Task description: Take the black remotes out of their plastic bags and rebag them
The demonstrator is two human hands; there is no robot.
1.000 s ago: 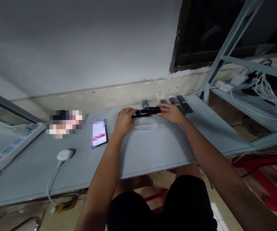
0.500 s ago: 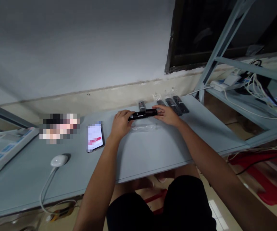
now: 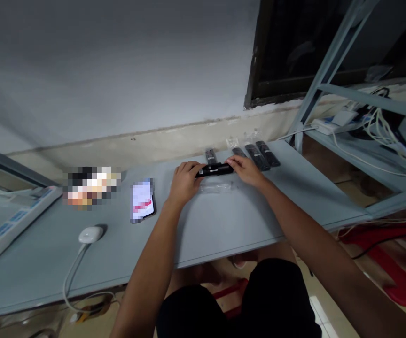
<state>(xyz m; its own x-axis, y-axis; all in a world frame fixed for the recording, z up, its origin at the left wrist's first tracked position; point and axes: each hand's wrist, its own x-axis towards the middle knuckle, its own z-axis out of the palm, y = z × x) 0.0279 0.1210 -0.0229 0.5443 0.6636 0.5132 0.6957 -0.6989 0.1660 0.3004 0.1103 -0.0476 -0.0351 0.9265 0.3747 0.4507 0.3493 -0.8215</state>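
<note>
A slim black remote control [image 3: 217, 169] is held crosswise above the table between my two hands. My left hand [image 3: 186, 180] is closed round its left end. On the right end, my right hand [image 3: 247, 170] presses with its thumb and fingertips. The side turned away from me is hidden. Just below it a clear plastic bag [image 3: 215, 187] lies flat. Behind the hands rests one bagged dark remote [image 3: 210, 156]. Several more, including another bagged remote [image 3: 268, 154], lie side by side to the right of it.
On the left of the grey table [image 3: 217, 230] are a lit phone [image 3: 142, 201], a white rounded device [image 3: 90, 234] with a cable, and a power strip [image 3: 18, 220]. A metal frame [image 3: 333, 61] and tangled cables [image 3: 377, 122] stand right. The wall [image 3: 118, 70] closes off the back.
My right hand has moved in along the remote, its thumb and fingers now over the right end. The remote's dark right part is more covered. The view has shifted slightly.
</note>
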